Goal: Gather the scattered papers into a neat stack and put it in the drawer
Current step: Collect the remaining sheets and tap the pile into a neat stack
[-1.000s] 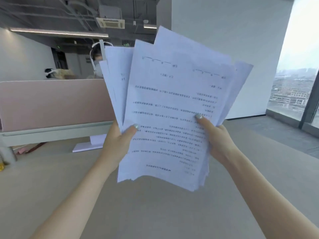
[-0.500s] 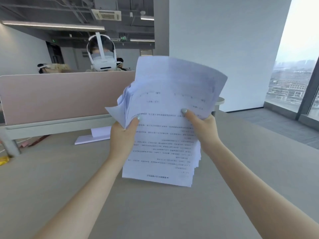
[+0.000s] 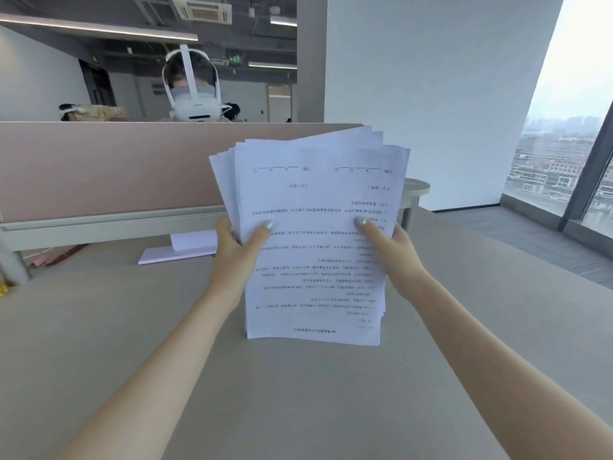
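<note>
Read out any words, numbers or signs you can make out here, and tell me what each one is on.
Top sheet of the paper stack: many printed lines, upside down to the camera and too blurred to read.
Green ceiling signs: lit, too small to read.
White headset on the person behind the pink partition: no legible marking.
Nothing here can be quoted.
</note>
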Motion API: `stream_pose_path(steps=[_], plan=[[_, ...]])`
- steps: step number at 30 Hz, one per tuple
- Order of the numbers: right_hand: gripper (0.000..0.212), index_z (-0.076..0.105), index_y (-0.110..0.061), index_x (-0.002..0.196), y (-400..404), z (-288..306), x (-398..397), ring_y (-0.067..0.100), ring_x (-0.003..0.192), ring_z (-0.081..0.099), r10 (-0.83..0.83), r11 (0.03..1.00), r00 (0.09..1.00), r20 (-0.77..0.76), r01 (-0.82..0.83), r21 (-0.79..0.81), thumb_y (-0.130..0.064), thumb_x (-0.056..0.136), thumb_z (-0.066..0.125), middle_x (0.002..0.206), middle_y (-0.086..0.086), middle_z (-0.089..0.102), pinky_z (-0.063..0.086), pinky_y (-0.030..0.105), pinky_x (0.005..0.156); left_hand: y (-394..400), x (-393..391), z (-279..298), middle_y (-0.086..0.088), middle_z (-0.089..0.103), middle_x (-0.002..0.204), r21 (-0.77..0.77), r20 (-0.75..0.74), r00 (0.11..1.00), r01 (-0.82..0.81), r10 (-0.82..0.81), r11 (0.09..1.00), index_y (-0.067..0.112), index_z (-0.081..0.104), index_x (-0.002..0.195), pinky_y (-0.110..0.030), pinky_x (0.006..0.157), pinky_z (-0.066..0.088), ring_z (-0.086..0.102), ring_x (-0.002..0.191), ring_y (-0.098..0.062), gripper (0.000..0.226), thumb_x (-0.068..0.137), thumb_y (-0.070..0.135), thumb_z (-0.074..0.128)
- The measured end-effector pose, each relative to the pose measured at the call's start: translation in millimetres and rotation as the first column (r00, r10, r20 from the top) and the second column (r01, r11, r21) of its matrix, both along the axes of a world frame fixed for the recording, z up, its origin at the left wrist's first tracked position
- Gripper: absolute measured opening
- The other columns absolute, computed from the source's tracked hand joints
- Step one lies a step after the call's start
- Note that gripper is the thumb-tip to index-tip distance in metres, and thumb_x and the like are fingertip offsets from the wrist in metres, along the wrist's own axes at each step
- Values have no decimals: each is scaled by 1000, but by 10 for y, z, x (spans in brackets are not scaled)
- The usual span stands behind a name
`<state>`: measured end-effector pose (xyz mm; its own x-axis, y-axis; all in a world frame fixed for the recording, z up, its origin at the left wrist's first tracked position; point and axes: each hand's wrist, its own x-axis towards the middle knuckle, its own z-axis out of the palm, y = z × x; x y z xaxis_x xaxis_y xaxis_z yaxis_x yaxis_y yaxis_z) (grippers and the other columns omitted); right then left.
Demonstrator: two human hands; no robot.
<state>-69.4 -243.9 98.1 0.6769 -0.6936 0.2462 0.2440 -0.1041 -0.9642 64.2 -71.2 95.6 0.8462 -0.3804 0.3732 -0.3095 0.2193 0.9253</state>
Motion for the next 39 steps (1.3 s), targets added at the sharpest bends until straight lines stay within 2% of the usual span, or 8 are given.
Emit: stream_pose_path(steps=[8,13,16,19,25,30,34,39], plan=[[11,69,-19,90,141,259,106,11,77,73,-66,997,992,105,71,-38,-28,83,69,88,-4,74,60,28,67,-106,-129,257,25,57,96,-30,190,981,-30,35,999,40,46,96,-19,78,45,56,93,4,22,92,19,49],[28,64,-22,107,32,491,9,7,90,71,-25,994,986,163,41,-96,-37,83,66,103,-7,72,56,22,72,-45,-22,390,23,54,103,-130,135,991,8,9,991,27,36,118,-15,75,46,56,84,19,39,87,29,61],[27,65,-23,105,-12,405,-19,4,89,71,-7,995,994,113,18,-101,-39,84,64,103,-7,72,56,20,73,-65,-5,379,20,53,112,-83,134,990,53,-41,995,24,26,136,-14,76,48,55,97,12,60,87,32,60],[6,67,-28,87,-11,278,-20,1,79,70,-15,996,998,58,20,-89,-32,87,63,90,-11,72,53,18,68,-109,-40,362,21,57,107,-52,105,991,87,-81,995,31,36,122,-17,74,49,58,94,8,41,88,33,59],[9,68,-21,75,22,178,24,4,66,70,-80,996,995,62,82,-33,-27,82,69,74,-10,72,54,21,61,-140,-39,273,10,66,84,19,118,992,41,-43,999,25,62,88,-22,71,49,63,73,-3,4,88,27,59],[15,65,-22,71,175,586,53,0,54,65,-162,986,975,153,168,-24,-32,83,68,69,-10,66,55,18,55,-225,-185,667,-7,44,74,-79,338,933,-100,121,992,5,56,77,-27,61,30,37,67,-14,23,87,26,52],[10,67,-23,80,204,745,-45,14,77,72,-105,993,975,194,115,-39,-32,82,68,83,-5,73,60,29,68,-179,-231,890,0,61,83,-132,266,964,10,26,991,16,58,84,-29,68,47,58,74,-13,20,86,36,55],[16,69,-23,85,49,183,-156,14,75,74,-32,999,998,-52,33,10,-38,81,68,86,-3,75,60,32,70,-123,-69,153,20,66,110,61,39,983,179,-182,982,37,57,114,-32,94,47,61,106,1,36,84,56,52]])
